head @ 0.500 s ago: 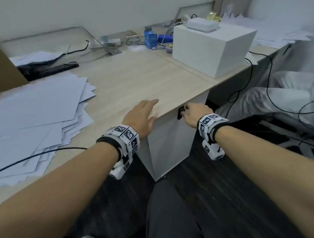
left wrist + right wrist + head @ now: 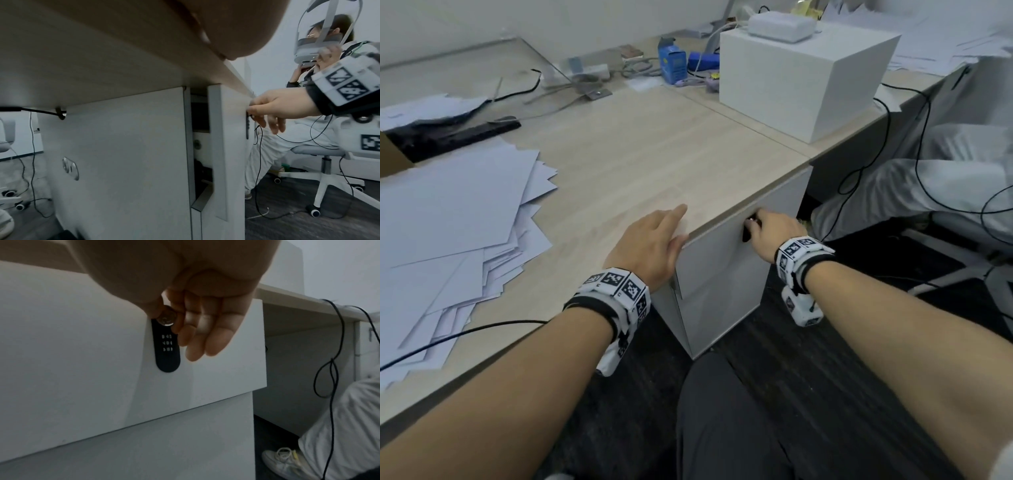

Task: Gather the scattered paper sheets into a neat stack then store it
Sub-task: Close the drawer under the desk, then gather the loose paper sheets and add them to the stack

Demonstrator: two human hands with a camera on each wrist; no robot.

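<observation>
A loose spread of white paper sheets [image 2: 448, 222] lies on the left of the wooden desk [image 2: 637, 164]. My left hand [image 2: 650, 240] rests flat on the desk's front edge, fingers straight, above the white drawer unit. In the left wrist view only its palm [image 2: 102, 24] shows. My right hand [image 2: 770, 229] is at the top drawer front [image 2: 722, 267], thumb and forefinger pinching the round metal knob [image 2: 167, 318] of a black combination lock [image 2: 167, 352]. The left wrist view shows that drawer front [image 2: 228, 146] standing slightly out from the cabinet, with my right hand [image 2: 273, 110] on it.
A white box [image 2: 801, 78] with a small device on top stands at the desk's back right. Cables, a blue box [image 2: 671, 63] and a black keyboard [image 2: 452, 133] line the back. A seated person in white [image 2: 287, 142] on a swivel chair is to the right, with trailing black cables.
Both hands keep their places: left on the desk edge, right at the lock knob. Only the head view has shifted slightly.
</observation>
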